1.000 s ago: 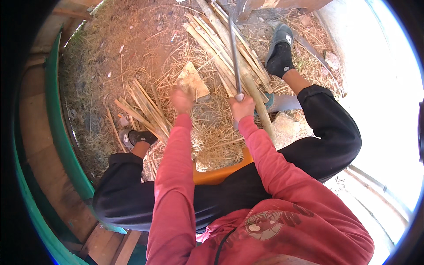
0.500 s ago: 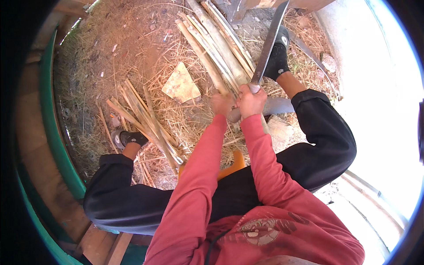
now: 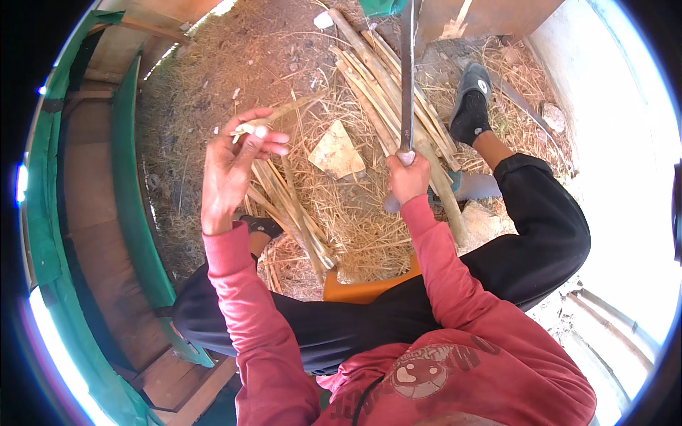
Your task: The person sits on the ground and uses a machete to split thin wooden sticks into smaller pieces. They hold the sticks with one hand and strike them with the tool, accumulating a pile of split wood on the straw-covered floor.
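Above the straw [image 3: 373, 238], the left hand [image 3: 231, 167] is pinching a thin strip [image 3: 295, 105] between thumb and fingers, while the right hand [image 3: 410, 179] is gripping a long knife [image 3: 407, 85], its blade pointing away over some sticks [image 3: 379, 81]. Careful handling is calling for an edge held off those fingers. A pale slab [image 3: 337, 151] is lying between the hands; the right shoe [image 3: 472, 84] is limiting sideways swings.
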Demonstrator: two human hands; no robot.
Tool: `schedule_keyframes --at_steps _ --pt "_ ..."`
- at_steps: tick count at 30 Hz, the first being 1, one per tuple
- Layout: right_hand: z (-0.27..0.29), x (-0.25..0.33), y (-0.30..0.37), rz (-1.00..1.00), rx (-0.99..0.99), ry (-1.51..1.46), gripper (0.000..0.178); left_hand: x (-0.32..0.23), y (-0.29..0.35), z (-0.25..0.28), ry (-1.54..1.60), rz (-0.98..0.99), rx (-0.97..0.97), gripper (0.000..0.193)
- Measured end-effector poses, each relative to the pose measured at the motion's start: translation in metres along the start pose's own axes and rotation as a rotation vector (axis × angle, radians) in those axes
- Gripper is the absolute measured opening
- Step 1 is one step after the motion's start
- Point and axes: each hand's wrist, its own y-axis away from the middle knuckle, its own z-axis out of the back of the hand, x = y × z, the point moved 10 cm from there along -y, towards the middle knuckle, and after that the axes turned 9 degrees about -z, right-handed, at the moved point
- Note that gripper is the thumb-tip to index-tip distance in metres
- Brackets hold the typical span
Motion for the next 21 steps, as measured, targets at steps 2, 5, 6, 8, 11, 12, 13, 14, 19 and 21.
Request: schedule_keyframes --at_steps 2,5,6,8,11,12,13,14,19,21 --pt "-0.006 0.006 0.008 0.003 0.059 -0.007 0.009 -0.031 0.0 0.011 -0.221 -0.057 -0.024 0.027" --pt "-0.014 0.014 0.022 0.026 0.14 -0.006 0.008 -0.053 0.003 0.042 -0.616 -0.237 -0.26 0.029" --pt "-0.015 0.016 0.027 0.039 0.161 0.016 0.008 -0.059 0.008 0.05 -0.526 -0.27 -0.377 0.03" --pt "-0.017 0.024 0.041 0.085 0.181 0.083 0.009 -0.068 0.017 0.066 -0.502 -0.296 -0.495 0.031" --pt "-0.02 0.039 0.061 0.147 0.202 0.205 0.015 -0.08 0.032 0.095 -0.448 -0.418 -0.669 0.031" --pt "-0.022 0.043 0.066 0.142 0.224 0.241 0.02 -0.087 0.046 0.105 -0.467 -0.465 -0.798 0.033" --pt "-0.025 0.045 0.07 0.137 0.246 0.276 0.025 -0.096 0.06 0.114 -0.487 -0.512 -0.928 0.035" --pt "-0.027 0.044 0.071 0.124 0.259 0.299 0.026 -0.122 0.072 0.111 -0.602 -0.745 -0.997 0.042" --pt "-0.029 0.022 0.064 0.142 0.273 0.355 0.03 -0.076 0.048 0.132 0.188 -0.58 -1.022 0.028" --pt "-0.032 0.024 0.08 0.097 0.337 0.442 0.031 -0.051 0.053 0.127 0.164 -0.599 -1.052 0.033"
